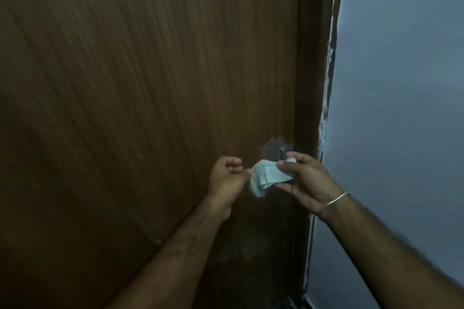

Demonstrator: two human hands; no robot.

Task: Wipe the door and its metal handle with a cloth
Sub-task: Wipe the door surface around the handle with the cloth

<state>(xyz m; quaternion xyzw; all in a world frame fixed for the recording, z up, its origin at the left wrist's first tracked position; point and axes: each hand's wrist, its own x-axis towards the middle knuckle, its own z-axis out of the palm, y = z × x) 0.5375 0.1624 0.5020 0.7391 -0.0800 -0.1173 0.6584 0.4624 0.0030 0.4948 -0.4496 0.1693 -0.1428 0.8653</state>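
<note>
A dark brown wooden door (150, 83) fills most of the view. Its metal handle (286, 152) shows only as a small grey piece near the door's right edge, mostly hidden behind my right hand. A pale, crumpled cloth (266, 175) hangs between my hands in front of the handle. My right hand (306, 180) pinches the cloth's right end between thumb and fingers. My left hand (228, 178) is curled, its fingertips at the cloth's left end; whether they grip it is unclear.
A dark door frame (313, 70) runs down the right of the door. Beyond it is a grey-blue wall (401, 83) with chipped paint along the edge. A thin metal bangle (335, 200) circles my right wrist.
</note>
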